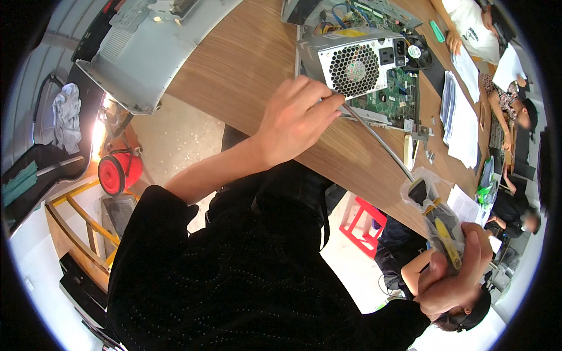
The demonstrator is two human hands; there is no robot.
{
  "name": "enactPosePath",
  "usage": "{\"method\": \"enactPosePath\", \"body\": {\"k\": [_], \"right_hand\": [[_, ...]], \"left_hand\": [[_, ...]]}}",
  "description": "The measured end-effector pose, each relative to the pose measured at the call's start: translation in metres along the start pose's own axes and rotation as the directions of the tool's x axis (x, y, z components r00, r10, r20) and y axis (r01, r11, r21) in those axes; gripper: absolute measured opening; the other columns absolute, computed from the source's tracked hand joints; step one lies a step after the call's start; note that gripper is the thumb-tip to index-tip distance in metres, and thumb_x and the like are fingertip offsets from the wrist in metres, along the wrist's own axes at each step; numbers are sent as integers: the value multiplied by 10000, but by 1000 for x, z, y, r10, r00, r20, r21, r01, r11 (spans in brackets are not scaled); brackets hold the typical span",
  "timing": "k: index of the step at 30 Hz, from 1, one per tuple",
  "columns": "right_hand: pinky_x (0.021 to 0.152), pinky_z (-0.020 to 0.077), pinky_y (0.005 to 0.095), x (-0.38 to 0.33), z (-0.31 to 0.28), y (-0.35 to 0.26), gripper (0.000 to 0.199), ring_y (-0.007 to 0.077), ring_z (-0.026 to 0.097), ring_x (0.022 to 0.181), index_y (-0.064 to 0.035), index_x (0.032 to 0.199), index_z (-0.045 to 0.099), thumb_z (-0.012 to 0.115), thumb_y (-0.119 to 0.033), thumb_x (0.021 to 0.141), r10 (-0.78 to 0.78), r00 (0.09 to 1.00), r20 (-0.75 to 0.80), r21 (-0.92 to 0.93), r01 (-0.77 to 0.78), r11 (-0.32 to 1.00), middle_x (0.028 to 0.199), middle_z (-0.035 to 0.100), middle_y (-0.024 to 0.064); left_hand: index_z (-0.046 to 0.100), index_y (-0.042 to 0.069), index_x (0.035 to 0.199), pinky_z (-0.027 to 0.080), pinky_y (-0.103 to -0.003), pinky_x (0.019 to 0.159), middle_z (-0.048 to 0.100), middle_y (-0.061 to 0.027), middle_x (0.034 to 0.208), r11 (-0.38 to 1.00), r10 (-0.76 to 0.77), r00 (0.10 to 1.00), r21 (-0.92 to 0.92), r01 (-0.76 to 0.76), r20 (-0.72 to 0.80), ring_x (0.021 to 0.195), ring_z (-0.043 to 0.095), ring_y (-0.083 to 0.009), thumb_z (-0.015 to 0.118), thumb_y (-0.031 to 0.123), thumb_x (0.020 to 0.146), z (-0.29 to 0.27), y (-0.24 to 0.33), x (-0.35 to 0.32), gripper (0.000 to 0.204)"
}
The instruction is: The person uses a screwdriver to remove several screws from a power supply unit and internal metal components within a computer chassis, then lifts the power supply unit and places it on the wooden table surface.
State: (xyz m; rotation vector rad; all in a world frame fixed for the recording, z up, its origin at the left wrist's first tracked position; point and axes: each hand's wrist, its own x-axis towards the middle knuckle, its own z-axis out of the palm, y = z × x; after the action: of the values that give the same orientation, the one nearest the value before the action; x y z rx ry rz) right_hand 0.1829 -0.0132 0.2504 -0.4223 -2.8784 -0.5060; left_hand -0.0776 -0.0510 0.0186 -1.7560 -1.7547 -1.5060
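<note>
Pinching the screwdriver point(380, 141) shaft while the right hand point(455, 281) grips its handle, the left hand point(295, 117) works by the surface point(228, 76) edge, case point(400, 14) already open, power supply point(352, 65) apparently unremoved.

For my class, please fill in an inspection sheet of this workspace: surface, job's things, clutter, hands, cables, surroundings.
Surface: wood-grain table.
Job's things: power supply with honeycomb grille; green circuit board; long screwdriver, its handle inside clear plastic.
Clutter: papers; grey metal cover.
Hands: left hand pinches the screwdriver's shaft near the power supply; right hand grips its handle.
Cables: wires, some blue, behind the power supply.
Surroundings: other people along the table; red stool; red round container.
</note>
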Motion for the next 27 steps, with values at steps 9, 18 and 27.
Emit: {"method": "enactPosePath", "body": {"k": [9,18,27], "right_hand": [[878,572,495,-10,1,8,461,393,631,1126,-109,1371,489,680,-268,984,-149,989,-27,341,149,928,1273,543,236],[894,523,556,-14,8,4,607,407,657,1026,-69,1463,409,684,-54,922,97,995,-32,443,-73,893,1202,616,262],[974,469,623,-39,15,22,471,419,642,1138,-111,1273,531,670,58,856,52,997,-50,443,-24,896,1293,590,207]], "left_hand": [[739,65,949,433,-357,718,589,-28,896,998,-28,997,53,25,65,857,579,-223,791,43,751,-3,1,8,206],[696,84,846,414,-355,723,572,-26,877,981,67,973,163,-105,220,842,571,-213,774,80,754,-13,2,25,121],[688,85,843,456,-364,731,587,-29,870,972,84,950,186,-145,301,844,599,-228,763,81,753,-18,4,38,117]]}}
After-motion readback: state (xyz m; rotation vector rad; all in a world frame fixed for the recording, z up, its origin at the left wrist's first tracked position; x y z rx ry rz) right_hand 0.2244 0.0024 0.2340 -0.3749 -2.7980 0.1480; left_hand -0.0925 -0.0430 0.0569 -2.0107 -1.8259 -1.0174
